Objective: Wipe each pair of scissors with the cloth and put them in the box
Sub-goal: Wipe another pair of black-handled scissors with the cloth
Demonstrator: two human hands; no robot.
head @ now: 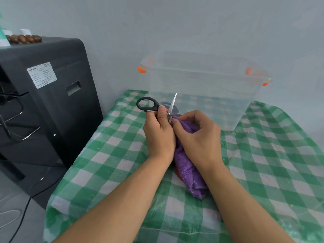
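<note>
The left hand (158, 135) grips the black-handled scissors (158, 106), 1 blade pointing up. The right hand (198, 137) pinches the purple cloth (189, 169) against them, before the clear box (201, 95).

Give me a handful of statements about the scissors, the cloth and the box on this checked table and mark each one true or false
1. The left hand holds the black-handled steel scissors. True.
2. The purple terry cloth lies folded inside the box. False: the right hand grips it, pressing it against the scissors near the pivot.
3. The clear plastic box with orange latches stands on the green-and-white checked tablecloth behind the hands. True.
4. The scissor blades are closed. False: they are spread, one blade pointing up in front of the box.
5. The box has a lid on. False: its top is open.
</note>
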